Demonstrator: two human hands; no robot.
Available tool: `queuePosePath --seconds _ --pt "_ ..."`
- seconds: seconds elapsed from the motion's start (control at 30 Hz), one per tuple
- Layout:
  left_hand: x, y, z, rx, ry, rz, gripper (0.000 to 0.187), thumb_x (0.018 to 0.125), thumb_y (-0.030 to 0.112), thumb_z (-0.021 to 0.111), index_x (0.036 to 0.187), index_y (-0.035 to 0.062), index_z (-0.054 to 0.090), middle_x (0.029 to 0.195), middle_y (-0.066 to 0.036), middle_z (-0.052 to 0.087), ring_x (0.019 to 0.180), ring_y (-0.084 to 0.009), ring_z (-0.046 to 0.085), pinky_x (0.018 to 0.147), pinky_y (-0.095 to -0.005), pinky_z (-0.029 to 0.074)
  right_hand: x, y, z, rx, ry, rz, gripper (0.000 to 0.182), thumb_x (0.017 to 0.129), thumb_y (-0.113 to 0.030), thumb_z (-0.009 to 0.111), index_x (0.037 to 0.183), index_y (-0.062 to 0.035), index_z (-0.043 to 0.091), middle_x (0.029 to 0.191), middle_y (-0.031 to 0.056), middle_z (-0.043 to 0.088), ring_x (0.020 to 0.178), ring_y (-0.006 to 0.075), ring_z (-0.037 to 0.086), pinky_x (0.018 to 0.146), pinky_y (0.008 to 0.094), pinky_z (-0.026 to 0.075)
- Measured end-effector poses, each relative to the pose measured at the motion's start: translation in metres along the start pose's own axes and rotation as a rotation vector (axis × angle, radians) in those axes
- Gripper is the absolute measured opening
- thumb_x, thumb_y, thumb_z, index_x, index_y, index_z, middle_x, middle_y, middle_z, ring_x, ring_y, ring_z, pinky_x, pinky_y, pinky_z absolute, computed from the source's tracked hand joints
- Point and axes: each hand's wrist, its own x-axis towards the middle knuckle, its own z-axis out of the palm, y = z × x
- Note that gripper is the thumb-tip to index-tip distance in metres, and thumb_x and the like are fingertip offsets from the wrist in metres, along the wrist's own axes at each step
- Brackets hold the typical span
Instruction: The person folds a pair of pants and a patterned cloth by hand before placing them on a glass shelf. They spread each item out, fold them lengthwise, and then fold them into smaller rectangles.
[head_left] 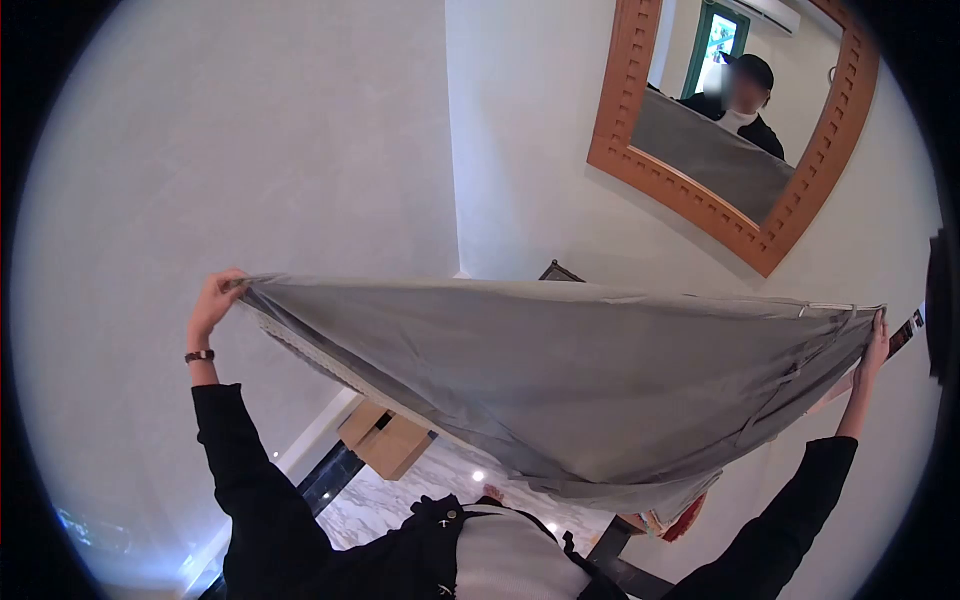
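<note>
A large grey cloth (pixel 600 370) hangs stretched between my two raised hands, its top edge nearly level and its lower part sagging in folds. My left hand (pixel 217 300) pinches the cloth's upper left corner at the far left. At the far right my right hand (pixel 875 345) grips the upper right corner, with the fingers partly behind the fabric. A pale strip runs along the cloth's lower left edge. Whatever stands straight behind the cloth is hidden.
A wood-framed mirror (pixel 690 197) on the wall reflects a person and the cloth. A cardboard box (pixel 390 445) is on the marble floor (pixel 455 480) below the cloth. Something red (pixel 685 520) shows under its lower right part.
</note>
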Motion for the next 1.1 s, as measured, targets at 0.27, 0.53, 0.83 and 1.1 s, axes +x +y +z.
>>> queuePosePath --seconds 0.27,0.53,0.83,1.1 --pt "0.014 -0.035 -0.048 -0.361 0.502 0.064 0.021 0.091 0.025 0.065 0.088 0.0044 0.067 0.08 0.007 0.057 0.07 -0.0044 0.047 0.061 -0.0225 0.037 0.012 0.017 -0.044 0.413 -0.146 0.03 0.061 0.092 -0.036 0.062 0.138 0.0002 0.045 0.137 0.0076 0.051 0.124 0.0194 0.048 0.104 0.0332 0.036" --pt "0.088 -0.015 -0.033 -0.087 0.34 -0.011 0.031 0.093 0.035 0.063 0.103 0.0061 0.067 0.082 0.008 0.057 0.069 -0.0027 0.045 0.059 -0.0211 0.033 -0.022 0.03 -0.03 0.025 -0.16 0.204 0.056 0.093 -0.036 0.061 0.139 -0.0074 0.047 0.137 0.0033 0.051 0.121 0.0166 0.049 0.1 0.0329 0.034" --pt "0.187 -0.056 -0.177 -0.125 0.493 0.115 0.043 0.1 0.024 0.052 0.134 -0.0031 0.049 0.133 -0.008 0.055 0.12 -0.018 0.052 0.103 -0.0315 0.042 -0.032 -0.028 -0.066 0.063 0.028 -0.091 0.054 0.094 -0.031 0.062 0.137 -0.001 0.048 0.135 0.0059 0.054 0.123 0.0135 0.047 0.102 0.0296 0.033" --pt "0.238 -0.025 -0.227 -0.554 0.423 0.263 0.048 0.102 0.025 0.046 0.14 -0.0028 0.04 0.145 -0.01 0.044 0.135 -0.0174 0.04 0.114 -0.0316 0.03 -0.053 -0.097 -0.113 -0.043 0.399 -0.344 0.045 0.097 -0.029 0.058 0.128 0.0028 0.053 0.122 0.0094 0.061 0.109 0.0156 0.058 0.095 0.0288 0.044"
